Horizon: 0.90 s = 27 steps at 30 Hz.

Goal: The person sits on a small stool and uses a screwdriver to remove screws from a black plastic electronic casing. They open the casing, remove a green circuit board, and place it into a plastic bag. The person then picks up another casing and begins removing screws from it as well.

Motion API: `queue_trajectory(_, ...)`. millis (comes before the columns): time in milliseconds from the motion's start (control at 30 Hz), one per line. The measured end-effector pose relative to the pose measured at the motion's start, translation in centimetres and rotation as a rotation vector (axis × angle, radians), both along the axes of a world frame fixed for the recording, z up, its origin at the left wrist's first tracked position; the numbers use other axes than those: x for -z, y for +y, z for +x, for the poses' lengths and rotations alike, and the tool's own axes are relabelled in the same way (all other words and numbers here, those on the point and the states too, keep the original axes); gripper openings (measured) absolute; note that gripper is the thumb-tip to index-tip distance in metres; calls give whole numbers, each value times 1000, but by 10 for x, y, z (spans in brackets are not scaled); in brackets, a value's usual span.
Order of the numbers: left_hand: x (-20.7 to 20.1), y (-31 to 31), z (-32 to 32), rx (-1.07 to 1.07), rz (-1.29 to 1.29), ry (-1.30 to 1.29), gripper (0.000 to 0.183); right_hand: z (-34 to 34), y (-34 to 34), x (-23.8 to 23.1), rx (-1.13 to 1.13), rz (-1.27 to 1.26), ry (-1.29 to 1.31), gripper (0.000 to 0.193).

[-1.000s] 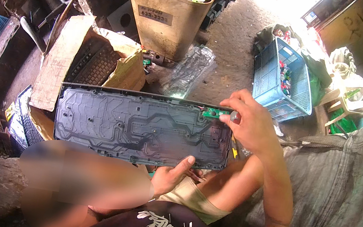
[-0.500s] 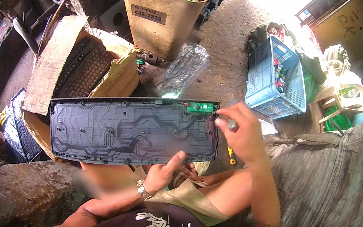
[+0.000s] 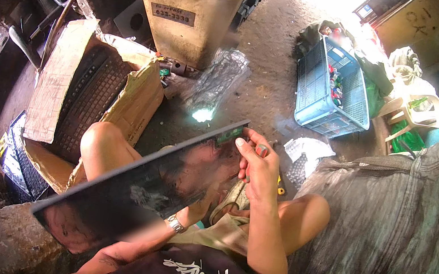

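A long black keyboard shell (image 3: 138, 181) hangs tilted across my lap, its left end low and near me. A small green circuit board (image 3: 229, 134) sits at its upper right corner. My left hand (image 3: 198, 208) grips the shell at its near edge; the fingers are mostly hidden. At the right end, my right hand (image 3: 261, 166) is closed, the thumb beside the circuit board. Within that hand is a red-handled screwdriver (image 3: 249, 171), its shaft hidden.
Old keyboards (image 3: 91, 96) fill a torn cardboard box (image 3: 56, 82) on the left. Beyond stands a beige bin (image 3: 188, 23). A blue crate (image 3: 313, 89) holds small items at the right back. A large grey sack (image 3: 377, 231) is close on my right; a clear plastic sheet (image 3: 220, 80) lies ahead.
The keyboard shell has swung from nearly level to steeply slanted, left end toward me, its moulded inside now turned from view. My right hand has moved left and down to its end.
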<state>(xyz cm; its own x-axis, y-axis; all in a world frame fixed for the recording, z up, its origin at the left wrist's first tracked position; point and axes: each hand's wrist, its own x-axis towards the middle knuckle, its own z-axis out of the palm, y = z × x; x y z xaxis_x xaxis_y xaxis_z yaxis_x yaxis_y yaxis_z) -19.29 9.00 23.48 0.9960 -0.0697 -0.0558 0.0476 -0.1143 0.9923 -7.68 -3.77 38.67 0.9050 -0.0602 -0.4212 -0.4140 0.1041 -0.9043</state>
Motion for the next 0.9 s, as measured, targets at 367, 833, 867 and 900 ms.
queue_trajectory(367,31,25,-8,57,578,-251,78,-18,6,-46,-18,-319,-432,25)
queue_trajectory(833,41,11,-16,7,612,-307,51,6,18,67,-41,-873,-465,48)
queue_trajectory(867,34,12,-17,104,627,-117,56,7,19,67,-55,-892,-444,49)
queue_trajectory(900,26,12,-17,142,638,-21,58,8,20,66,-60,-909,-451,50)
